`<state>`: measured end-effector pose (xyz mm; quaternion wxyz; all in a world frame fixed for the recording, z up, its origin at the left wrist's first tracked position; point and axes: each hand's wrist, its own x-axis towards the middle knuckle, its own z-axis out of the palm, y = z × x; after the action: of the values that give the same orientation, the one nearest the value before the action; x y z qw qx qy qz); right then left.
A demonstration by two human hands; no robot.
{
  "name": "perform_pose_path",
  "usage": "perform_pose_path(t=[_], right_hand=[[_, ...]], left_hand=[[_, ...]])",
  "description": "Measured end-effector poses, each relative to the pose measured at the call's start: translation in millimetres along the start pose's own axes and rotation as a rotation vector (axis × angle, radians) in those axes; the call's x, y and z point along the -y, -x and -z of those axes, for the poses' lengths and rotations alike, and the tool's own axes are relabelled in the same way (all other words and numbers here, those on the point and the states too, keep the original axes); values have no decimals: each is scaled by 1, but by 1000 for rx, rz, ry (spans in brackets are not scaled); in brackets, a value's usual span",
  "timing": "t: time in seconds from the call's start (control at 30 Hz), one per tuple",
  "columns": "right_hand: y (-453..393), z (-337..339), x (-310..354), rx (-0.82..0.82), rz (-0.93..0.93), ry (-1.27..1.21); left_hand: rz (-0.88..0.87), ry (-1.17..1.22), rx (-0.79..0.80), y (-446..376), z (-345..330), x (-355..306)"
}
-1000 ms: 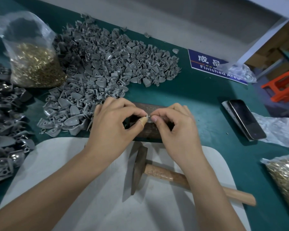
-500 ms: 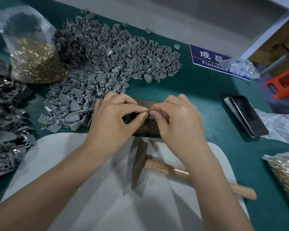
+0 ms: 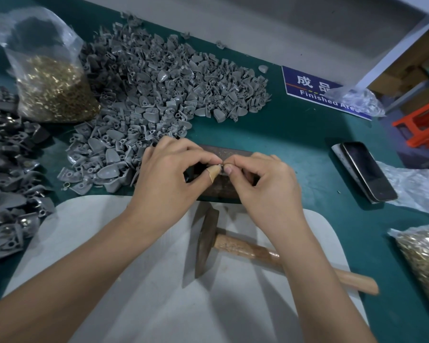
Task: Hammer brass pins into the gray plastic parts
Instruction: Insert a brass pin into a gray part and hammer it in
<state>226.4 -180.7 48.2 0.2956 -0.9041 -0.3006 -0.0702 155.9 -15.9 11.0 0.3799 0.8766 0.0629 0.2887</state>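
Little is shifting since the earlier frames: left hand (image 3: 170, 177) and right hand (image 3: 263, 184) are still pinching a small gray part (image 3: 223, 169) between their fingertips over the metal block (image 3: 223, 189), probably seating a pin. Hammer (image 3: 233, 246) is lying idle just below both wrists.

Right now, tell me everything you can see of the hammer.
The hammer lies flat and unheld on the pale mat, just nearer the person than the dark block where both hands work. Its head is dark, worn-looking metal, long and narrow, tapering to a wedge at the near end. The handle looks like light wood, mottled near the head, and runs off to the right, its end overhanging the mat onto the green tabletop. The right forearm crosses above the handle and hides its middle.
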Motion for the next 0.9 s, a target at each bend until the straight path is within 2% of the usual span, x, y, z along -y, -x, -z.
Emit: perform_pose_path(t=[0.13,0.3,0.37,0.5,0.63,0.7,0.8,0.9], right_hand=[[2,-1,-2,25,0,-7],[19,19,-6,-60,-112,-138],[42,33,-10,25,-74,-112],[98,35,-13,255,67,41],[117,30,-15,166,240,347],[111,37,-13,182,262,390],[97,58,-17,258,127,313],[81,71,-21,318,-93,-48]], left_hand=[[2,-13,7,0,0,-1],[-6,-12,15,-1,3,-1],[-14,-6,18,-2,3,-1],[-18,7,25,-2,3,-2],[-18,9,46,-3,4,-5],[-13,5,60,-4,5,-6],[7,-1,73,-6,7,-8],[6,-17,76,-6,9,-8]])
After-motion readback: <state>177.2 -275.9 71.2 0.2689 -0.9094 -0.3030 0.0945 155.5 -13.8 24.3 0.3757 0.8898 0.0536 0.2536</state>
